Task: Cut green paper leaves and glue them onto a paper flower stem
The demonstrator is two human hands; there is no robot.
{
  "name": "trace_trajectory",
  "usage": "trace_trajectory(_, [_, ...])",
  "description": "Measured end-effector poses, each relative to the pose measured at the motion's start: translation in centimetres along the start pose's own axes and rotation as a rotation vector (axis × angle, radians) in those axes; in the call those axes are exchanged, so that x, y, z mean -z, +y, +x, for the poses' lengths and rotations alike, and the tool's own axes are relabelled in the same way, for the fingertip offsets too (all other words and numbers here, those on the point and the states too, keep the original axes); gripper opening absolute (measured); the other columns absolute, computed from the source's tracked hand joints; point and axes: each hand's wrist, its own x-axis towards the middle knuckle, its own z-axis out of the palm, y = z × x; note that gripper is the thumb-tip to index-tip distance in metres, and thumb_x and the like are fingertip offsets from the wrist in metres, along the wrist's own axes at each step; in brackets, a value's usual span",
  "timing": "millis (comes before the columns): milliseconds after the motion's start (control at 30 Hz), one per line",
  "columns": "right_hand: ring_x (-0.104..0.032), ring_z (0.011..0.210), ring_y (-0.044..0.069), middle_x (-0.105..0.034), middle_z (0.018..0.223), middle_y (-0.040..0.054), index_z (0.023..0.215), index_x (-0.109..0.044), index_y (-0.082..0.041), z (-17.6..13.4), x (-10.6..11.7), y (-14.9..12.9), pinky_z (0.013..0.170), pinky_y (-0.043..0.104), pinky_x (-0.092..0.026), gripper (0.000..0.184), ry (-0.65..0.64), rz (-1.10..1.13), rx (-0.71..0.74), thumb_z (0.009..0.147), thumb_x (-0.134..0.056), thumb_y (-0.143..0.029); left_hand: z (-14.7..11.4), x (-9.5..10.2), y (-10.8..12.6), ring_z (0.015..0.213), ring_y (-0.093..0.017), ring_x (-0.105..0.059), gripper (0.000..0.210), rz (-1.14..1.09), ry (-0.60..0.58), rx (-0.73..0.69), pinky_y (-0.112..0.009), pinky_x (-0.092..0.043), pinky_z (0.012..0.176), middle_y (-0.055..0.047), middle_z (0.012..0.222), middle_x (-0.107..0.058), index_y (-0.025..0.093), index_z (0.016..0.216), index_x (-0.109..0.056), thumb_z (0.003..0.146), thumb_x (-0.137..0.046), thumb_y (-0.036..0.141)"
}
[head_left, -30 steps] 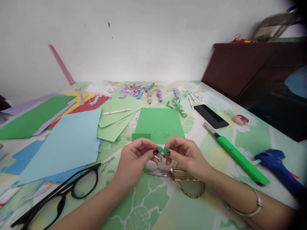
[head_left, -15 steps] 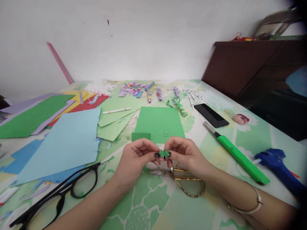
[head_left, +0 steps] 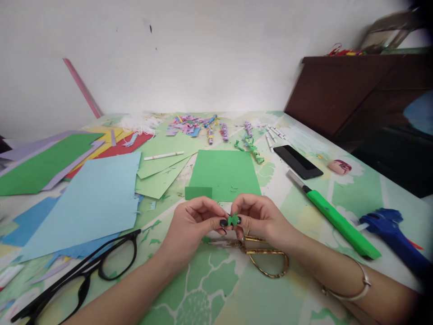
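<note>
Between the fingertips of both hands is a small green paper cutout (head_left: pixel 233 220) with notched, rounded edges. My left hand (head_left: pixel 199 217) pinches it from the left, thumb and fingers together. From the other side my right hand (head_left: pixel 259 216) grips it in the same way, a bracelet on its wrist. Gold-handled scissors (head_left: pixel 269 259) lie on the table just below, partly behind my right hand. Beyond the hands rests a green paper sheet (head_left: pixel 225 174), with a smaller folded-looking green piece (head_left: pixel 198 193) on its lower left corner.
Black glasses (head_left: pixel 84 280) and a light blue sheet (head_left: pixel 88 198) lie left. To the right are a green utility knife (head_left: pixel 341 221), a blue tool (head_left: pixel 395 239), a black phone (head_left: pixel 297 161) and a pinkish stone-like object (head_left: pixel 340 167). Curled paper pieces (head_left: pixel 252 149) and scraps (head_left: pixel 189 124) sit at the back.
The green cutout has turned slightly and shifted a little to the right between my fingertips. Both hands keep nearly the same place.
</note>
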Motion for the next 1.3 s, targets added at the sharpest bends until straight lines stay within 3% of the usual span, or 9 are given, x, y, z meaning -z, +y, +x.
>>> trace_trajectory(400, [-0.059,0.052,0.007,-0.061,0.065,-0.0016,0.078,-0.056,-0.014,0.14,0.05,0.01,0.051,0.018,-0.048,0.021,0.009,0.037,0.023,0.077,-0.071,-0.029,-0.51,-0.21,0.44,0.061,-0.009,-0.065,0.011,0.068,0.014,-0.061,-0.015,-0.054,0.057,0.001,0.07,-0.07,0.017,0.074,-0.068,0.067,-0.077,0.014])
trace_trajectory(1300, [-0.059,0.052,0.008,-0.063,0.063,-0.0008,0.079,-0.057,-0.014,-0.11,0.16,0.11,0.05,0.019,-0.047,0.023,-0.04,0.061,-0.035,0.076,-0.072,-0.031,-0.16,-0.23,-0.07,0.052,-0.011,-0.064,0.008,-0.055,-0.043,0.125,-0.019,-0.052,0.051,-0.001,0.058,-0.068,0.014,0.066,-0.069,0.064,-0.073,0.007])
